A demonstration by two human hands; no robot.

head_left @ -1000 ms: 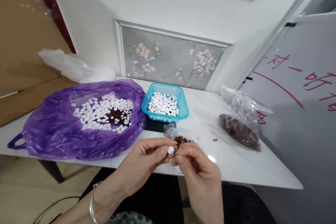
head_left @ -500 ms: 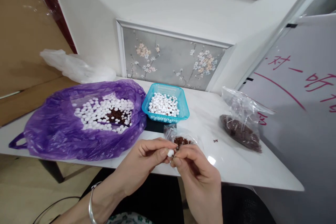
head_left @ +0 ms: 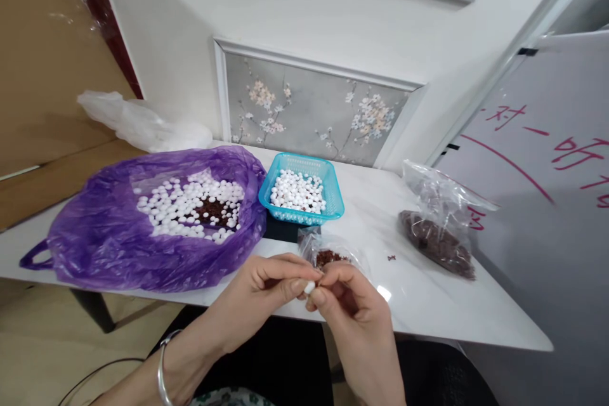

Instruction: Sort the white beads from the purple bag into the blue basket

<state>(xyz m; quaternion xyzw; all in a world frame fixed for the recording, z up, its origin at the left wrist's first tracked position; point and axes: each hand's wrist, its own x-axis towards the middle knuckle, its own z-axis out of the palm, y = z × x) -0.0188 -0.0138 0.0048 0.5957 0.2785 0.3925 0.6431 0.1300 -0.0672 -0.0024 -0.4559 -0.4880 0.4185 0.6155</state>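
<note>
Left hand: the left hand sits low in the frame's centre, its fingers curled in and pinched on a small white bead; a silver bracelet circles the wrist at the lower left.
Right hand: the right hand meets it from the lower right, its fingertips closed against the same bead; whether they also hold something tiny cannot be told.
White bead: it is held between both hands, just over the near edge of the desk.
Small clear bag: the small clear bag of reddish-brown bits lies on the desk just behind the hands.
Purple bag: the purple bag spreads open at centre left, holding white beads around a dark brown patch.
Blue basket: the blue basket with white beads stands at the centre, just beside the purple bag.
Right clear bag: the larger clear bag of brown bits lies at centre right, well apart from the hands.
Far back: a white plastic bag lies at the upper left; a flower panel leans on the wall behind the basket.
</note>
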